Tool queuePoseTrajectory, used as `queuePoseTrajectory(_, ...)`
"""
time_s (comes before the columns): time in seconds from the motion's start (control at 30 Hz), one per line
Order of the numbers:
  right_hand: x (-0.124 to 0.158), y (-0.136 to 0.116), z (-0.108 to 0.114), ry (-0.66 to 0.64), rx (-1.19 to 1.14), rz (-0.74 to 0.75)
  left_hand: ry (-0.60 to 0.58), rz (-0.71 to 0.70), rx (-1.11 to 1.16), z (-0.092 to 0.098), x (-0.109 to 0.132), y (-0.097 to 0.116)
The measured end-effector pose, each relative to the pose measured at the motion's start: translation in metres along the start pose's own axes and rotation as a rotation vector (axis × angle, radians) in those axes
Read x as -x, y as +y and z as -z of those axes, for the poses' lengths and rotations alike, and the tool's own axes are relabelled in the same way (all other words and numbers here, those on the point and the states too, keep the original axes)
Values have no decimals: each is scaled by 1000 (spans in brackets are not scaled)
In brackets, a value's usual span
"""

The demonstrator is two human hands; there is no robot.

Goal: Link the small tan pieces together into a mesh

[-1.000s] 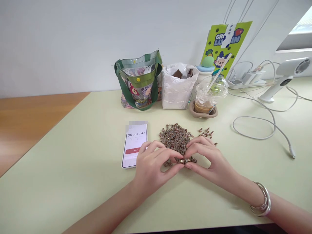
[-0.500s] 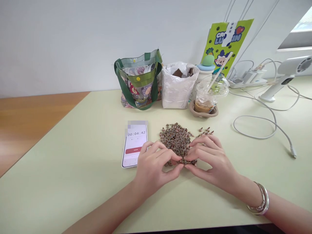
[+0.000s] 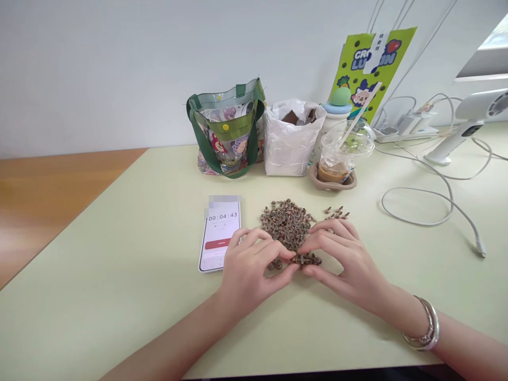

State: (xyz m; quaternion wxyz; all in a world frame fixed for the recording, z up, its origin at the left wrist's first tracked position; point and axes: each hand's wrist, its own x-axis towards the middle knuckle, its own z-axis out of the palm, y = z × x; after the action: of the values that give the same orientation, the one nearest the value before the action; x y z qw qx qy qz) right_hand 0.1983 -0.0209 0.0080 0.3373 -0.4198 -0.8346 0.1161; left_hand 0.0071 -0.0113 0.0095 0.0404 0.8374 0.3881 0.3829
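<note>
Here, left hand (image 3: 250,270) and right hand (image 3: 341,264) on metal fittings (image 3: 288,225)

Bright, even indoor light, brightest at the window (image 3: 494,32) top right. Only soft, faint shadows under the left hand (image 3: 250,270) and right hand (image 3: 347,264) on the desk (image 3: 119,275). No hard glare. Wide-angle bend toward the frame edges. Small pieces (image 3: 288,225) look slightly soft, fine detail smeared.
</note>
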Motion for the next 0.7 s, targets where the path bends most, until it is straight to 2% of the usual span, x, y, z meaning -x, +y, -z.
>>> queuePoseTrajectory(0.13, -1, -4, 2, -76, -36, -93, 15, -46, -29, 0, 0, 0)
queuePoseTrajectory(0.37, -2, 5, 0, -131, -84, -73, 17, -74, -56, -1, 3, -3)
queuePoseTrajectory(0.7, -2, 4, 1, -7, -19, -38, 21, -34, -66, 0, 0, -4)
